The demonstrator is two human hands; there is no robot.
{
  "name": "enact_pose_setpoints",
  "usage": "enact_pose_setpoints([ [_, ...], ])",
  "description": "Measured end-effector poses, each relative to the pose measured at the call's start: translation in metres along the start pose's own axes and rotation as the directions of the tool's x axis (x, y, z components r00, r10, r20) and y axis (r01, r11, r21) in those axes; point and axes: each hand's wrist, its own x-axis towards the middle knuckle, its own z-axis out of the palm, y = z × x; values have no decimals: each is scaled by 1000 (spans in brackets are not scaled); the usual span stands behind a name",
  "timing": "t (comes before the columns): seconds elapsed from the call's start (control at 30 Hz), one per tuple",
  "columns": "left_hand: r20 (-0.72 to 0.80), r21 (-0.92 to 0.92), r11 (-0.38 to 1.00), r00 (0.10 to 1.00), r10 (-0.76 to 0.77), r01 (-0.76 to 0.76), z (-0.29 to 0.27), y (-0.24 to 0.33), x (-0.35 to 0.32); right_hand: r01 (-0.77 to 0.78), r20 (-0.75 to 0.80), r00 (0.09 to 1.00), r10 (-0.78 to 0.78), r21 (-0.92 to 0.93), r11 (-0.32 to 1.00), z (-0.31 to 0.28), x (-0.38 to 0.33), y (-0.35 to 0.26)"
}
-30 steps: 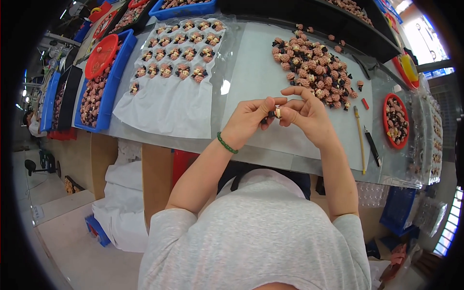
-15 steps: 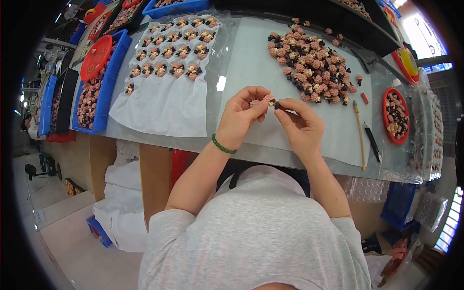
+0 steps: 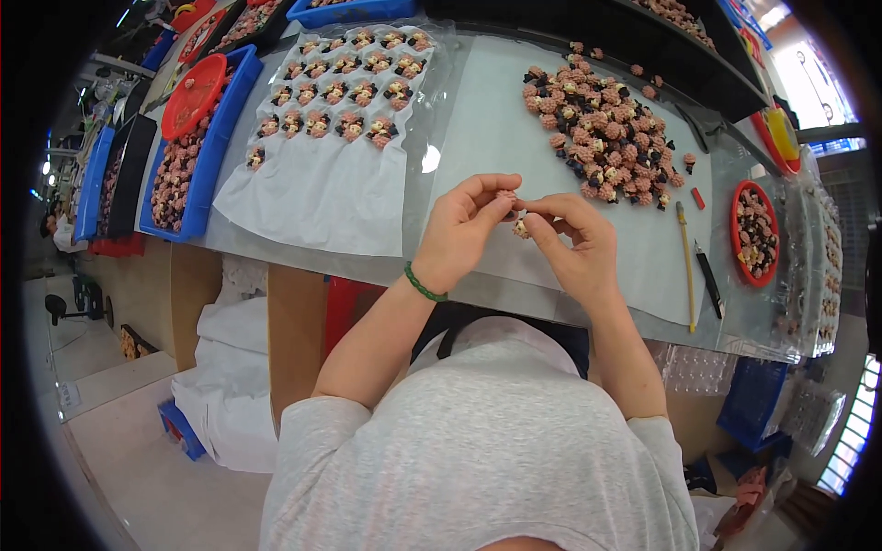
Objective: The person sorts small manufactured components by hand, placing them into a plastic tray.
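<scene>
Over the counter's [image 3: 542,301] near edge, my left hand [image 3: 457,237] pinches a pink piece [image 3: 506,196], my right hand [image 3: 581,255] a small figurine [image 3: 521,227], with four rows plus one already set on white cloth [image 3: 312,207], and a big heap [image 3: 606,138] lying unsorted toward the far edge!

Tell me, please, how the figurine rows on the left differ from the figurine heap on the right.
The figurine rows are spaced apart; the figurine heap is crowded, pieces overlapping. The figurine rows lie on a rumpled white sheet; the figurine heap lies on a flatter pale sheet. Both show pink, black and cream.
</scene>
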Motion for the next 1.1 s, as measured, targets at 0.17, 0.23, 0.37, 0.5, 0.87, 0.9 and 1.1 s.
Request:
enact_pose_setpoints([
  [0.17,20,182,976,992,122,-124,6,-9,-16,-126,-115,983,142,132,983,14,0,1],
  [0.23,58,120,988,994,90,-96,4,-6,-21,-178,-55,980,193,211,961,11,-3,4],
  [0.37,12,469,817,927,375,-336,-19,22,-26,-195,-98,964,245,361,912,17,-3,-6],
  [0.5,-132,954,279,687,715,-107,-101,83,-16,-196,-116,965,235,273,942,3,-6,2],
  [0.87,-335,752,-380,808,484,539,-190,70,-1,-211,-168,950,262,268,940,-17,17,8],
  [0.9,-368,773,-308,787,495,555,-193,68,-2,-162,-225,956,190,139,977,-22,23,10],
  [1.1,-477,755,-278,788,390,594,-193,75,3,82,-220,947,-235,-542,837,-30,80,22],
])
